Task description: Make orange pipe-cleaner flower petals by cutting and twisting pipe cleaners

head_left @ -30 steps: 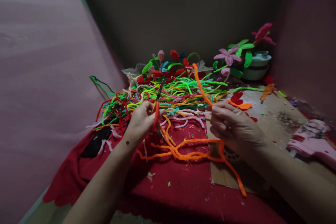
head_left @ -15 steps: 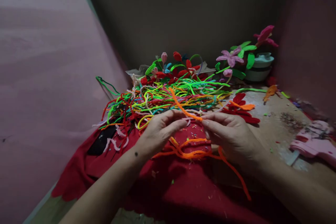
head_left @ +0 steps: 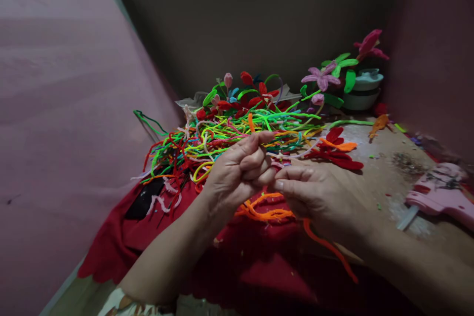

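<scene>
My left hand (head_left: 250, 165) is curled closed around an orange pipe cleaner (head_left: 251, 122), whose tip sticks up behind the fingers. Thumb and fingers pressed together, my right hand (head_left: 314, 190) pinches at the same piece right beside the left fingertips; most of it is hidden by the hands. Below them, several loose orange pipe cleaners (head_left: 274, 215) lie on the red cloth (head_left: 266, 256), and one orange strand (head_left: 333, 252) trails out under my right wrist. Just behind the right hand rests a red petal piece (head_left: 333, 155) with an orange petal (head_left: 342, 145) on it.
Behind my hands spreads a tangled heap of coloured pipe cleaners (head_left: 222, 133) with finished red flowers (head_left: 246, 101). A pink hot glue gun (head_left: 440, 195) lies at the right on the board (head_left: 385, 182). Pipe-cleaner flowers (head_left: 321, 79) stand near a pale blue container (head_left: 363, 98).
My left hand has turned and curled around the orange pipe cleaner, which stretched visibly between both hands before. Now only its upper tip shows. The right hand stays pinched beside it.
</scene>
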Demonstrator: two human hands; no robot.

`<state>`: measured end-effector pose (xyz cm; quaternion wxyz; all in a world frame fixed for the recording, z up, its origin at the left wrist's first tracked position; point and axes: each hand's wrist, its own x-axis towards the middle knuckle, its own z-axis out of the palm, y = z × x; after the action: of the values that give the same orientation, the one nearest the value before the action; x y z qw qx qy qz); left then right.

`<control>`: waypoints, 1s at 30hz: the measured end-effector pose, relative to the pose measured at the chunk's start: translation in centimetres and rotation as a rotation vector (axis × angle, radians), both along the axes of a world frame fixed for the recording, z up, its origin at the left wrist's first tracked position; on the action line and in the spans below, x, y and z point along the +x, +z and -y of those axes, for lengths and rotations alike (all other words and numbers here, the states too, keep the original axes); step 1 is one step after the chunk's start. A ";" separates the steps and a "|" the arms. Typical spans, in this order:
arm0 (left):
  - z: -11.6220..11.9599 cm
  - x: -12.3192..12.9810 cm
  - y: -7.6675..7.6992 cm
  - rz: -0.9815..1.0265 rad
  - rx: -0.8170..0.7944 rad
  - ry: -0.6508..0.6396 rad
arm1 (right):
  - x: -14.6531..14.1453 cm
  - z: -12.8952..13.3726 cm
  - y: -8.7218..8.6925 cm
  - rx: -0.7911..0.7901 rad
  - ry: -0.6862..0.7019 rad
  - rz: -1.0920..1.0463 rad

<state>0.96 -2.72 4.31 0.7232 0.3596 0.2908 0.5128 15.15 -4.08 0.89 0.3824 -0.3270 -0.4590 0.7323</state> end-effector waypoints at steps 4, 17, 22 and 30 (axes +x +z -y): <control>0.6 -1.1 -0.3 -0.103 0.224 -0.029 | 0.0 0.2 -0.3 -0.305 0.264 -0.200; -1.1 -0.3 -2.2 -0.102 0.089 0.198 | 0.4 -0.6 -0.3 0.120 -0.236 0.044; -0.3 0.8 -2.9 -0.104 0.109 0.273 | 0.1 -0.4 -0.5 0.351 -0.372 0.254; -0.4 0.6 -2.0 0.205 -0.168 0.070 | -0.5 0.1 -0.8 -0.077 -0.068 -0.035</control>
<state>1.58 -2.32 2.35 0.7583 0.2330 0.2696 0.5459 14.60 -4.16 0.08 0.4022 -0.3439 -0.4122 0.7416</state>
